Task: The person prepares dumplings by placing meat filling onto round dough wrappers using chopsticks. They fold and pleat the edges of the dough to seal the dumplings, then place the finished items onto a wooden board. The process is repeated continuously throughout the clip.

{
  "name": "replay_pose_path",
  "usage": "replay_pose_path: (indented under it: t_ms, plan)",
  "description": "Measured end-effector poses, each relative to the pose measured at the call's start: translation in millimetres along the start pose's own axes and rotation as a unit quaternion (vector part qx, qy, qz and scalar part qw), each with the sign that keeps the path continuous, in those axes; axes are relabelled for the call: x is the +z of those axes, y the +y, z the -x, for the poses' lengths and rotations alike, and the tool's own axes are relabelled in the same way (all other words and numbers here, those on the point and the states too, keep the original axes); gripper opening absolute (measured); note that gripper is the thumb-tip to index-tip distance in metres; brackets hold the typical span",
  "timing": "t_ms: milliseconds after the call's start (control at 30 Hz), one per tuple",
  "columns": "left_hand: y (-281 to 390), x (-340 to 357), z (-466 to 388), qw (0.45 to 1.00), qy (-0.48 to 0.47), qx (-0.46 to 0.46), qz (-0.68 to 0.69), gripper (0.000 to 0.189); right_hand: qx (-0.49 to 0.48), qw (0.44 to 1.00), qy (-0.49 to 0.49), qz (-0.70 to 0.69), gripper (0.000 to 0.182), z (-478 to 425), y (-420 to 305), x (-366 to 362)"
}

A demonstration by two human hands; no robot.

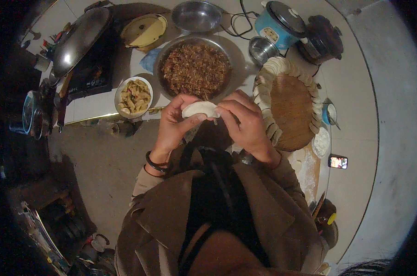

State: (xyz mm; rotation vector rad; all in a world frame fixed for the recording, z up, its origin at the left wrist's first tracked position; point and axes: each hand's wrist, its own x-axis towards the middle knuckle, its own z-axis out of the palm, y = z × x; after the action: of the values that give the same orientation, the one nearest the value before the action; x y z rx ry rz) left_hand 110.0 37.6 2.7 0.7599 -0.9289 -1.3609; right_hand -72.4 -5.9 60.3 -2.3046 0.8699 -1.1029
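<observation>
A half-moon dumpling (198,109) of pale dough is held between both hands, in front of the near rim of a large metal bowl (157,80). My left hand (175,120) supports it, thumb along its near side. At the dumpling's right end, the fingertips of my right hand (244,120) pinch the dough. Brown minced filling (196,69) lies in the bowl. To the right, a round wooden board (291,110) carries overlapping dumplings (262,96) around its edge, the inner part bare wood.
A plate of cooked food (135,95) stands left, by a black induction cooker (98,74) and a wok (82,41). Behind are an empty metal basin (196,16) and a blue rice cooker (279,26). A flour bowl (321,142), a floured board (306,172) and a phone (338,161) lie right.
</observation>
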Motion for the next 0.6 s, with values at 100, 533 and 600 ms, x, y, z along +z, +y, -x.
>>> replay_pose_path:
  t_ms: [100,533,600]
  plan:
    - [-1,1,0,1.000,0.008,-0.002,0.000,0.029,-0.002,1.000,0.021,-0.005,0.006,1,1,1]
    - [-4,9,-2,0.999,0.025,0.005,0.044,0.029,0.047,0.998,-0.028,-0.035,0.006,9,1,-8]
    - [-2,10,-3,0.998,0.028,-0.006,0.048,0.029,0.064,0.996,-0.033,-0.050,0.007,9,0,-11]
